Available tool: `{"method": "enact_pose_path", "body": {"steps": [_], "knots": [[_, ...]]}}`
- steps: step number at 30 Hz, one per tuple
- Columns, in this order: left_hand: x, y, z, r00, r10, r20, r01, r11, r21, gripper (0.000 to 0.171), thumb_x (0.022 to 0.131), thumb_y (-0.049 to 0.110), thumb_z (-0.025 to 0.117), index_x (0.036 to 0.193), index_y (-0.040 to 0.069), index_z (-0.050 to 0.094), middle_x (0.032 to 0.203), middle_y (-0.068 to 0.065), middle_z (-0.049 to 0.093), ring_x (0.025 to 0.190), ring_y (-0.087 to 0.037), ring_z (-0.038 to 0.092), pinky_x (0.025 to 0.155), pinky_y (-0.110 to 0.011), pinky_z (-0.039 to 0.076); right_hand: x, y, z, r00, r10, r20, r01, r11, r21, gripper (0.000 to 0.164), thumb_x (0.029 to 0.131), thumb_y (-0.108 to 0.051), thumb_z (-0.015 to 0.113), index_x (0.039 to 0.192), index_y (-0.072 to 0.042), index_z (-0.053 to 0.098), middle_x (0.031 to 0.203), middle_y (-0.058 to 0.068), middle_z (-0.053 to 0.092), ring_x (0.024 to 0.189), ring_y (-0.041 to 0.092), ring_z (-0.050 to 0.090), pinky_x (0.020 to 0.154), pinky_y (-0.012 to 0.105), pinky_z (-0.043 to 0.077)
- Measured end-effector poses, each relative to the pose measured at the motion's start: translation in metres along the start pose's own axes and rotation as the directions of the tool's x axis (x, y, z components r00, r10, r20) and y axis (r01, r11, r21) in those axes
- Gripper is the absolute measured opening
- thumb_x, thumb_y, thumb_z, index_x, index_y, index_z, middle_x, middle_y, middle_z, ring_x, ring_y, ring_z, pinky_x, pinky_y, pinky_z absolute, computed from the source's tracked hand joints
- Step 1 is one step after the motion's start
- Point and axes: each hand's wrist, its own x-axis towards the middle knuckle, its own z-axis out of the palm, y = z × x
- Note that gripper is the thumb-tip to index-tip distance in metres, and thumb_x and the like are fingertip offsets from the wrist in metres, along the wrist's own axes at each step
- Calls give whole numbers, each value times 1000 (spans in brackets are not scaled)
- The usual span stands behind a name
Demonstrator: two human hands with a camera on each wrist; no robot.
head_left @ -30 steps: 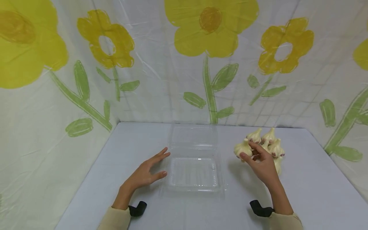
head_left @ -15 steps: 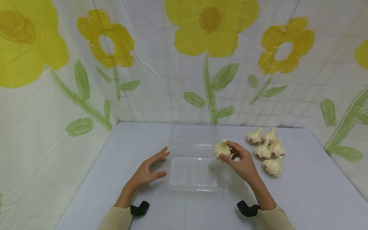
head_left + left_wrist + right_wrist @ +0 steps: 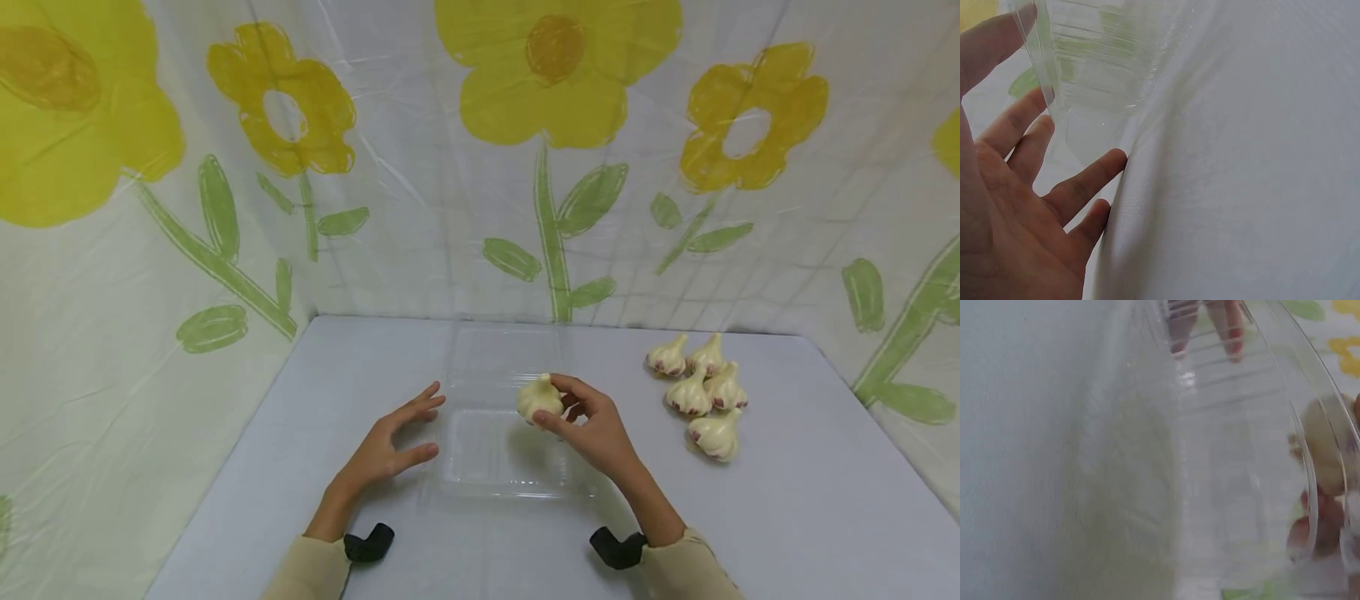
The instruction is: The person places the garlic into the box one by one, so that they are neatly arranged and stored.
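Between its thumb and fingers, my right hand pinches a garlic bulb, held stem up over the right part of a clear plastic clamshell box. The box's hinged lid lies folded back, away from me. My left hand is at the box's left side with fingers spread and holds nothing. In the left wrist view its fingertips are right at the clear wall. The right wrist view shows the garlic bulb through the box's clear plastic.
Several more garlic bulbs stand grouped on the white table to the right of the box. A curtain with yellow flowers hangs behind the table's far edge.
My right hand has carried the garlic bulb leftward from beside the group to over the box. The left hand has stayed by the box's left side.
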Motion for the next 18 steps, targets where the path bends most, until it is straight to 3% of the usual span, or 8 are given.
{"method": "enact_pose_path", "body": {"steps": [18], "knots": [[0,2,-1,999,-31,19,31,1000,3,66,89,18,78,150,12,52,167,0,34,131,-29,61,115,-58,38,19,-11,44,993,35,114,-32,999,-33,51,83,-32,86,130,-21,70,118,2,73,81,14,63,69,25,51]]}}
